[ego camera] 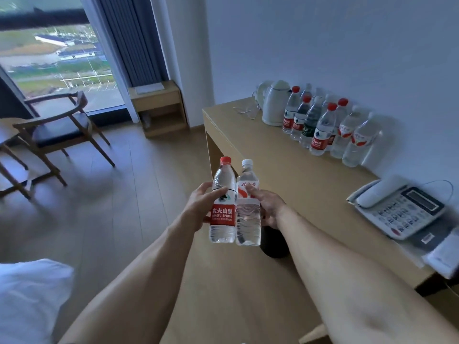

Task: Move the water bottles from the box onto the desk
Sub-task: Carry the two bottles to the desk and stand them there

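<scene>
Two bottles ride upright, touching: left hand (pixel 198 207) grasps the red-capped bottle (pixel 223 207), right hand (pixel 269 207) the white-capped bottle (pixel 248 207). Carrying step; next, stand them near the far bottle row (pixel 327 125) on the surface (pixel 285 170).

Bottle row (pixel 323 125) and kettle (pixel 275 103) crowding far table (pixel 285 175) strip along wall. Phone (pixel 400 209) and papers (pixel 444 256) taking up near right end. Bare tabletop lying open between bottle row and phone, reaching front edge. Charging cable (pixel 244 111) lying loose beside kettle.
</scene>
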Available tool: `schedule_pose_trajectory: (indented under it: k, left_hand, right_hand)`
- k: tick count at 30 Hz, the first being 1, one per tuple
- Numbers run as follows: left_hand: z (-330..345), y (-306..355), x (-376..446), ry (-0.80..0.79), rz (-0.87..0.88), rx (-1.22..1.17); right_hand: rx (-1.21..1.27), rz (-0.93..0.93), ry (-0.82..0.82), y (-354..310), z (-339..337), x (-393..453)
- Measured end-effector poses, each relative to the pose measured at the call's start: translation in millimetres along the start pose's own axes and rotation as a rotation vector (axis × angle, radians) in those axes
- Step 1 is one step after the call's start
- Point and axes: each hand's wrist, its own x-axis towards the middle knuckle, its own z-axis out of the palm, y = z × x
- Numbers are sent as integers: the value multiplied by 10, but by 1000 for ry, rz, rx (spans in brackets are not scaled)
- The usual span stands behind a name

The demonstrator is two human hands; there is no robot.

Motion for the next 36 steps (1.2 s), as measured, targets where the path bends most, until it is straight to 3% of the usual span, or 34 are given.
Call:
schedule_pose_trajectory:
  k: [13,24,32,36]
  left_hand:
    - [1029,707,1679,-328,21,52]
    - [2056,1290,3067,-827,37,196]
    - [2491,1437,3455,-1113,60,220]
    - [2610,1420,3507,-1191,123,238]
  right_hand:
    - [160,-47,319,-646,-1076,890]
    - [327,-102,726,-1009,-1752,1392]
    - [453,-179,927,-1061,-1913,1445]
    - [359,-188,1038,-1015,-1966,1405]
